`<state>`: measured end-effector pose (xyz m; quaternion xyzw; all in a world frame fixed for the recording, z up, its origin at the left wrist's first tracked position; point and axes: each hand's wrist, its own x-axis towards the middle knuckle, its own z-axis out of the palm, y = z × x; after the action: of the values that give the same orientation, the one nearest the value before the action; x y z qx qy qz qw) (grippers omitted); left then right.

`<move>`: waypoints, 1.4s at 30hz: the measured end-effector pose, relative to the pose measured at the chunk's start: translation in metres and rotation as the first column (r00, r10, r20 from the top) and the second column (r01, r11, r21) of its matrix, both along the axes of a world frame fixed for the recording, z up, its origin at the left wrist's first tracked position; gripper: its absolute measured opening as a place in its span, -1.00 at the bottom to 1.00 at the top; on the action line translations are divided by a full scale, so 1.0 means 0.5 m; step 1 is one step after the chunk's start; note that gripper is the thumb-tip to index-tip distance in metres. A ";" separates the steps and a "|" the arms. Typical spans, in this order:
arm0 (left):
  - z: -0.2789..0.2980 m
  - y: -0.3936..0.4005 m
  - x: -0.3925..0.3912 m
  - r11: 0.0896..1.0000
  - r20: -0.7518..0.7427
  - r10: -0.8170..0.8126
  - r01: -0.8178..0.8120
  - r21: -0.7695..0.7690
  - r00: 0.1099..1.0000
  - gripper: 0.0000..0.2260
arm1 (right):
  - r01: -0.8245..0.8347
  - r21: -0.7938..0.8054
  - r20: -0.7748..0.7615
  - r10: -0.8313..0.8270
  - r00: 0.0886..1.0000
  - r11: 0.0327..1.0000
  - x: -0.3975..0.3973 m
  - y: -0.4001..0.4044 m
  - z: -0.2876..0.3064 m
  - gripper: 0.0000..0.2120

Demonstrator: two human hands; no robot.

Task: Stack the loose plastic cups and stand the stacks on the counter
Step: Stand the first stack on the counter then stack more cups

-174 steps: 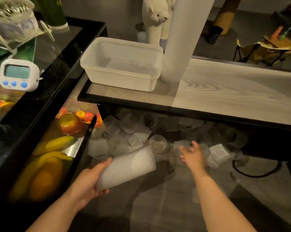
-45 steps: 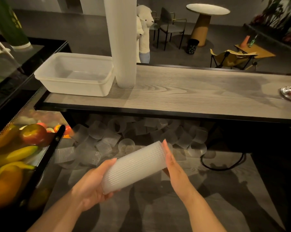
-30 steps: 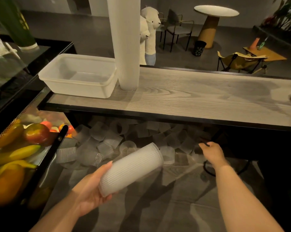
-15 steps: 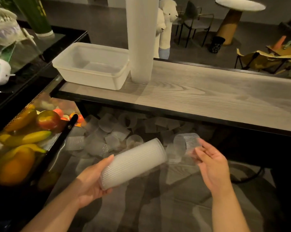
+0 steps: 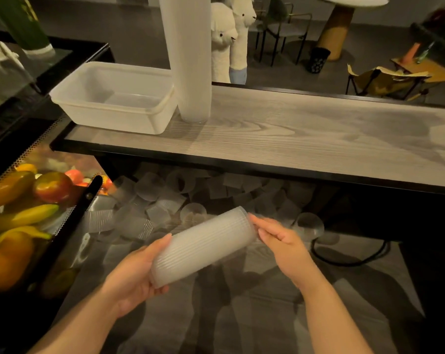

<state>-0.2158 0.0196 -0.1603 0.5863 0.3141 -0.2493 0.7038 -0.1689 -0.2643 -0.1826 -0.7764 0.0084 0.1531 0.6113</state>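
A short stack of ribbed translucent cups (image 5: 203, 247) lies tilted in front of me, and my left hand (image 5: 134, 273) grips its lower end. At the stack's upper end my right hand (image 5: 284, 242) presses with its fingers. Several loose cups (image 5: 162, 200) lie heaped on the floor under the wooden counter (image 5: 305, 139). One more loose cup (image 5: 309, 224) lies to the right of my right hand. A tall finished stack of cups (image 5: 189, 57) stands upright on the counter's left part.
An empty white plastic tub (image 5: 114, 98) sits on the counter left of the tall stack. A display case with bananas and other fruit (image 5: 24, 213) stands at my left. A black cable (image 5: 351, 254) loops on the floor at right.
My right hand reached into the heap, lifted out a single cup and brought it to the top of the held stack, where it now presses. The left hand kept its hold.
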 end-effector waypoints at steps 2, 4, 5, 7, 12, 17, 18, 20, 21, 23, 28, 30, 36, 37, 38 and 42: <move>-0.004 -0.002 0.001 1.000 0.006 -0.006 0.006 0.003 1.000 -0.52 | 0.133 -0.327 0.037 -0.128 0.991 0.936 0.035 -0.038 -0.050 -0.60; -0.007 -0.003 0.000 1.000 -0.006 0.000 0.000 0.008 1.000 -0.51 | 0.200 -0.629 0.010 -0.250 0.968 0.751 0.055 -0.078 -0.095 -0.59; -0.009 -0.001 0.000 1.000 -0.016 0.004 -0.004 0.008 1.000 -0.50 | 0.179 -0.702 -0.017 -0.268 0.963 0.689 0.061 -0.098 -0.119 -0.58; -0.015 0.006 -0.001 1.000 -0.033 0.013 -0.013 0.012 0.999 -0.49 | 0.096 -0.765 -0.098 -0.263 0.960 0.637 0.074 -0.125 -0.156 -0.56; -0.025 0.016 0.000 0.999 -0.069 0.033 -0.031 0.024 0.997 -0.51 | -0.014 -0.778 -0.169 -0.188 0.968 0.628 0.097 -0.154 -0.189 -0.54; -0.023 0.023 0.009 0.999 -0.087 0.040 -0.037 0.036 0.995 -0.54 | 0.331 -0.755 0.218 -0.259 0.941 0.566 0.021 -0.120 -0.160 -0.68; -0.024 0.025 0.011 0.999 -0.093 0.038 -0.035 0.034 0.995 -0.55 | 0.439 -0.673 0.272 -0.352 0.896 0.596 0.003 -0.102 -0.136 -0.70; -0.025 0.029 0.016 0.999 -0.100 0.030 -0.027 0.027 0.995 -0.56 | 0.604 -0.387 0.268 -0.542 0.797 0.697 -0.033 -0.061 -0.083 -0.73; -0.028 0.032 0.018 1.000 -0.102 0.023 -0.020 0.023 0.994 -0.56 | 0.638 -0.225 0.202 -0.605 0.770 0.737 -0.047 -0.039 -0.056 -0.75; -0.033 0.039 0.021 1.000 -0.114 -0.001 0.003 0.015 0.993 -0.53 | 0.621 0.028 0.045 -0.622 0.782 0.783 -0.060 -0.003 -0.016 -0.74; -0.032 0.065 0.024 1.000 -0.118 -0.003 0.003 0.004 0.993 -0.55 | 0.484 0.219 -0.165 -0.457 0.874 0.847 -0.037 0.042 0.015 -0.71; -0.025 0.080 0.023 1.000 -0.107 0.010 -0.010 0.003 0.994 -0.58 | 0.425 0.166 -0.153 -0.403 0.903 0.890 -0.025 0.051 0.020 -0.69; -0.020 0.121 0.006 0.998 -0.105 0.056 -0.053 0.026 0.993 -0.55 | 0.008 -0.083 -0.145 -0.020 0.989 0.997 -0.036 0.142 0.036 -0.60; -0.025 0.133 0.001 0.997 -0.107 0.076 -0.074 0.029 0.991 -0.53 | -0.057 -0.123 -0.159 0.037 0.987 0.991 -0.038 0.156 0.032 -0.58; -0.029 0.146 -0.005 0.996 -0.108 0.088 -0.086 0.027 0.990 -0.50 | -0.120 -0.151 -0.188 0.090 0.978 0.981 -0.037 0.167 0.030 -0.56; -0.054 0.208 -0.032 0.985 -0.101 0.166 -0.161 0.056 0.981 -0.51 | -0.305 -0.216 -0.278 0.241 0.930 0.928 -0.013 0.202 -0.007 -0.51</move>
<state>-0.2317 0.1235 -0.1873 0.5613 0.4035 -0.2137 0.6903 -0.1756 -0.1631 -0.1862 -0.8169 -0.0049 0.3302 0.4729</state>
